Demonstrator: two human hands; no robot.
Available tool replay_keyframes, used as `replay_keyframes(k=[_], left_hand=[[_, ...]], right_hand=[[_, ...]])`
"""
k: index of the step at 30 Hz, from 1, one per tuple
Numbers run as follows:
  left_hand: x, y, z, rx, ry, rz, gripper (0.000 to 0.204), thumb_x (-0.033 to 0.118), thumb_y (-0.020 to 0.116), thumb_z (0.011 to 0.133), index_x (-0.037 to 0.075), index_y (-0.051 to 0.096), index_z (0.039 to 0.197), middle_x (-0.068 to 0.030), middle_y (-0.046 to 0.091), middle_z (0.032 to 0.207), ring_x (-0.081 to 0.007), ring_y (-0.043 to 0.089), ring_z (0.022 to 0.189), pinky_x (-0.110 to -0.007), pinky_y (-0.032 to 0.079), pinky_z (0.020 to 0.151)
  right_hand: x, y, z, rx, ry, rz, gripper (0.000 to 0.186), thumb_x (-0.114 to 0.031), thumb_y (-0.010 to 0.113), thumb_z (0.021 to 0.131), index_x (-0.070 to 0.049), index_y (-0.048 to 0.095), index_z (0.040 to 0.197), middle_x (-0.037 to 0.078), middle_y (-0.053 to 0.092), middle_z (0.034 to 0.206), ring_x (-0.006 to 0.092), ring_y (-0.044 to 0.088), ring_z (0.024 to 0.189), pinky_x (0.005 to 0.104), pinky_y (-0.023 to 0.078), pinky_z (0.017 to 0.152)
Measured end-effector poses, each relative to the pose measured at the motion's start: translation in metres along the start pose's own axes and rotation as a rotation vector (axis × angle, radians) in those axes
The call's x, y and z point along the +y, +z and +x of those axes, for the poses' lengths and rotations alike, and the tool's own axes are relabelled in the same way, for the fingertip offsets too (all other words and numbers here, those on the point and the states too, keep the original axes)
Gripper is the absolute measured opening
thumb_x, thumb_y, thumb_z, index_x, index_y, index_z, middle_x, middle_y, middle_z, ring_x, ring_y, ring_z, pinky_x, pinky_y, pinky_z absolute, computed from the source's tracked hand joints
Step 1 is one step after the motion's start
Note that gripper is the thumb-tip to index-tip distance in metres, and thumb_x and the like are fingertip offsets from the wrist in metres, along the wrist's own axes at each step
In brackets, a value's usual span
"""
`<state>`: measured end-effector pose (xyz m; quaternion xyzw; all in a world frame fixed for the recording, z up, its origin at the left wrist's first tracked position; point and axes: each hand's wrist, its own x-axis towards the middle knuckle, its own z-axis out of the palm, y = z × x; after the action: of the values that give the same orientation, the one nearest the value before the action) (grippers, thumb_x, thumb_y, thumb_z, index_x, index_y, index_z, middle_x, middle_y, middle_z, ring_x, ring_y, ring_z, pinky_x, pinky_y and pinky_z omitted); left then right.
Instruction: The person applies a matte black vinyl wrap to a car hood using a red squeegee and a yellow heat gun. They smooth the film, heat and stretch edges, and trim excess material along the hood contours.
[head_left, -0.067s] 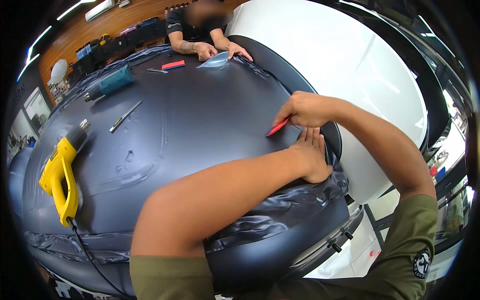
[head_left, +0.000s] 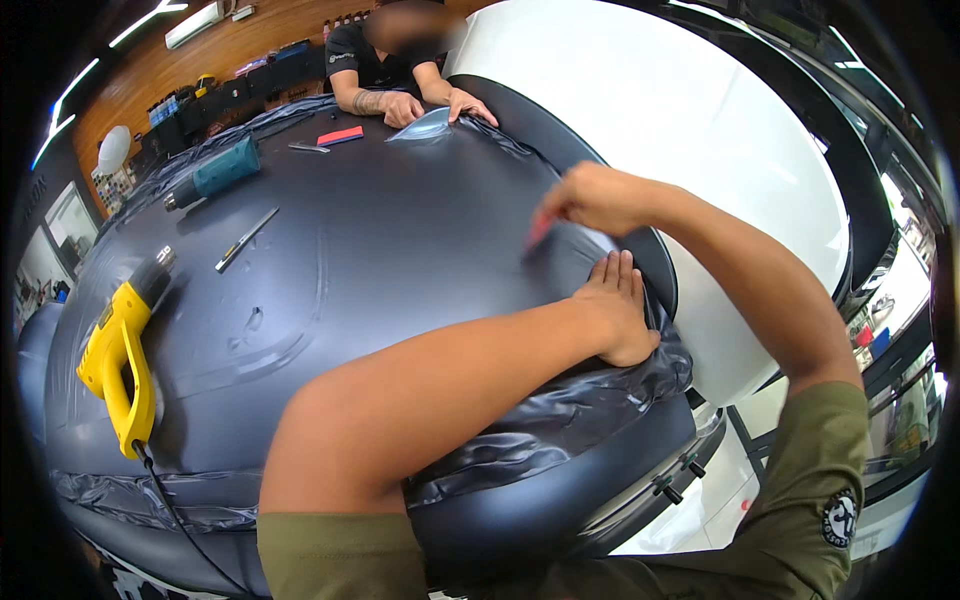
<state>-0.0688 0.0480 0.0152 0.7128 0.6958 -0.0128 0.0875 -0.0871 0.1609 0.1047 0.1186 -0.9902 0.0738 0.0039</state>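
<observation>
Dark satin vinyl film point(head_left: 430, 250) covers a broad, curved car panel in front of me. My left hand point(head_left: 618, 318) lies flat on the film near its right edge, fingers spread, beside a bunched, wrinkled strip of loose film point(head_left: 560, 435). Just beyond it, my right hand point(head_left: 600, 200) grips a red squeegee point(head_left: 541, 230), blurred by motion. Whether the squeegee's edge touches the film I cannot tell. A bright, raised-looking patch of film shows between my two hands.
A yellow heat gun point(head_left: 120, 360) with a trailing cord, a teal heat gun point(head_left: 222, 172), a slim cutter knife point(head_left: 246, 240) and another red squeegee point(head_left: 340, 135) lie on the film. Across the panel, a co-worker's hands point(head_left: 430, 108) work at lifted film. A white car panel point(head_left: 650, 90) stands right.
My right hand has shifted slightly up and away with the red squeegee. A bright patch now shows in the film beneath it. My left hand stays in place.
</observation>
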Motion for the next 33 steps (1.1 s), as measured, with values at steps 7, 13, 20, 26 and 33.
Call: replay_keyframes(k=[7,13,20,26,33], left_hand=[[0.007,0.0,0.001,0.029,0.064,0.048,0.086,0.051,0.033,0.1,-0.016,0.015,0.151,-0.0341,0.012,0.16,-0.046,0.006,0.151,-0.048,0.007,0.124],[-0.001,0.01,0.0,0.053,0.038,0.027,0.086,0.051,0.032,0.1,-0.015,0.013,0.152,-0.0344,0.009,0.161,-0.0448,0.005,0.152,-0.047,0.006,0.125],[-0.001,0.003,0.0,0.023,0.004,0.032,0.086,0.051,0.03,0.1,-0.016,0.012,0.152,-0.0363,0.004,0.16,-0.046,0.004,0.152,-0.047,0.007,0.125],[0.005,-0.003,0.004,-0.017,0.028,0.03,0.087,0.051,0.029,0.101,-0.016,0.007,0.152,-0.0365,0.001,0.16,-0.0474,0.001,0.151,-0.048,0.005,0.125],[-0.002,0.006,0.0,0.107,0.193,-0.15,0.058,0.037,0.041,0.1,0.002,0.045,0.145,-0.0233,0.035,0.155,-0.0406,0.025,0.147,-0.05,0.017,0.121]], right_hand=[[0.07,0.02,0.133,0.173,-0.002,-0.13,0.037,0.001,0.051,0.078,-0.008,0.073,0.106,0.014,0.074,0.101,0.0305,0.069,0.099,0.0391,0.052,0.089],[0.079,0.045,0.113,0.156,0.142,-0.031,0.039,0.002,0.051,0.075,-0.01,0.075,0.103,0.015,0.074,0.102,0.0331,0.068,0.099,0.0409,0.052,0.089],[0.033,0.002,0.003,-0.287,0.239,-0.209,0.035,0.004,0.052,0.073,-0.005,0.076,0.097,0.015,0.075,0.094,0.0324,0.07,0.092,0.0402,0.053,0.083],[0.03,-0.016,0.056,0.29,0.217,-0.116,0.025,-0.009,0.057,0.079,-0.002,0.076,0.095,0.021,0.073,0.09,0.0362,0.07,0.089,0.0423,0.054,0.084],[0.007,0.053,0.108,0.19,0.299,-0.367,0.025,-0.015,0.059,0.083,0.003,0.074,0.092,0.025,0.072,0.097,0.0378,0.071,0.094,0.0442,0.055,0.086]])
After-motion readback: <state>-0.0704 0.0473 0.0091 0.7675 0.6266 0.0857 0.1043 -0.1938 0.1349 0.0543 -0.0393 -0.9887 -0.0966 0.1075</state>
